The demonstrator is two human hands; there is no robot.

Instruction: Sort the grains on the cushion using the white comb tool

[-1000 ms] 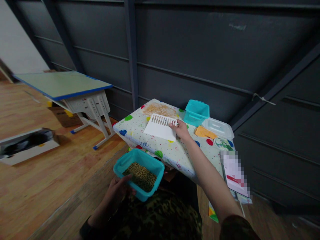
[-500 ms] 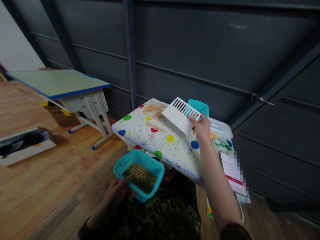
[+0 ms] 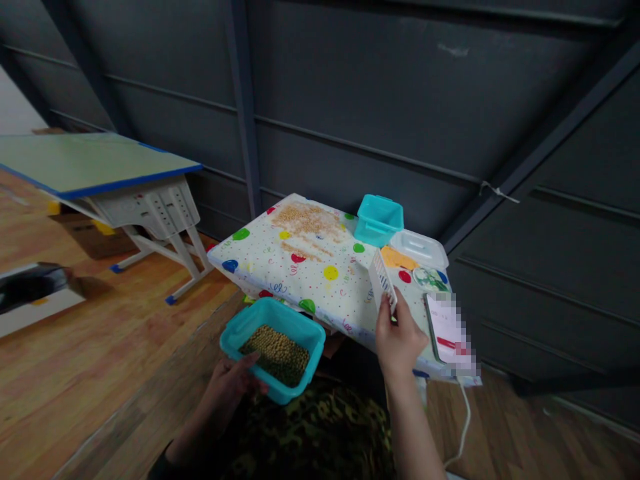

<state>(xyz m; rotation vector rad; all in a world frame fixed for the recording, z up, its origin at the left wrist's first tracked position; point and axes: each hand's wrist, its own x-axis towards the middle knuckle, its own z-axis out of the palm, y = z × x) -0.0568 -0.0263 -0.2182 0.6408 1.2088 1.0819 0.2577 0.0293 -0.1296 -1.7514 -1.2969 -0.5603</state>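
My left hand [image 3: 231,390] grips the near-left side of a turquoise plastic tub [image 3: 299,323], its thumb over the rim. Inside lie tan beans, probably soybeans [image 3: 275,343], mixed with smaller green ones. The tub is held in front of the table's near edge, above my lap. In my right hand [image 3: 401,339] is a white slotted plastic panel [image 3: 381,283], pinched at its lower end and turned nearly edge-on, over the right part of the table. Spread on the balloon-print tablecloth [image 3: 267,263] are pale beans or grains [image 3: 305,220] with fine crumbs.
A second turquoise tub [image 3: 377,223] stands at the table's back right, beside a clear lid [image 3: 423,248], an orange cloth-like item [image 3: 397,259] and a round green-patterned item [image 3: 431,280]. A phone [image 3: 445,330] with a cable lies at the right edge. A desk [image 3: 100,160] stands left; a dark wall rises behind.
My right hand has drawn the slotted panel back toward me and turned it from broadside to nearly edge-on. My left hand still holds the tub. The view has shifted slightly right.
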